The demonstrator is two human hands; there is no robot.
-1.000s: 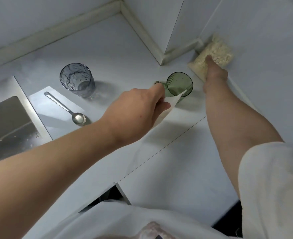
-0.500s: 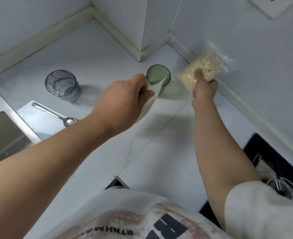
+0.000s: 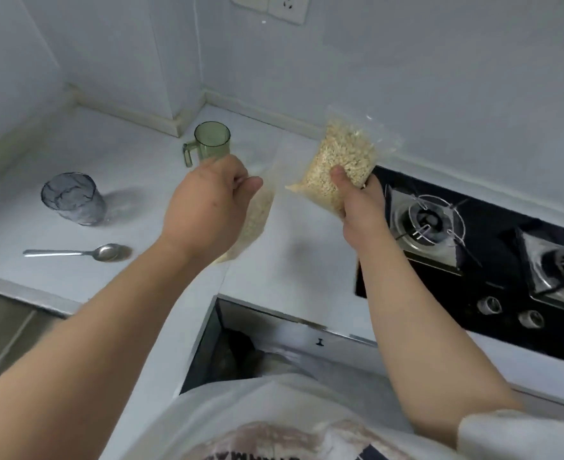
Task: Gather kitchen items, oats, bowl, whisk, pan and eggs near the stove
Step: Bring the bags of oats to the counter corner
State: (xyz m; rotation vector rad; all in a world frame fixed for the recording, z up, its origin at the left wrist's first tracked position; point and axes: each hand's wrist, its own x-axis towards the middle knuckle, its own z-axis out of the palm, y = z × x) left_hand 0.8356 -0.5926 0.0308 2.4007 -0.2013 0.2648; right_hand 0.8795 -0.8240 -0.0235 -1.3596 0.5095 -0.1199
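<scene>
The right hand (image 3: 361, 207) is clamped round the lower end of a clear bag of oats (image 3: 340, 157), thumb pressed into the front face and fingers curled behind. It holds the bag up in the air, just beside the left edge of the stove (image 3: 506, 227) and above the white table (image 3: 290, 257). The left hand (image 3: 204, 207) is closed too, its thumb and fingers pinching the top of a second bag (image 3: 259, 220) that hangs below it over the table. That one is blurred, but it seems to carry oats in its lower part. Both bags look light and soft. The film is thin and probably slippery, and the loose flakes will shift under any squeeze, so the shape gives no firm edge to hold. The safest grip is likely round the filled body, as the right hand has it, or on the gathered film above the fill line. I cannot tell whether either bag is sealed, so tipping them is a risk. Nothing here is fragile, and a flat set-down on the table beside the stove should do. A green mug (image 3: 212, 141), a glass tumbler (image 3: 73, 199) and a spoon (image 3: 85, 252) sit further left on the table, well apart from the stove.
</scene>
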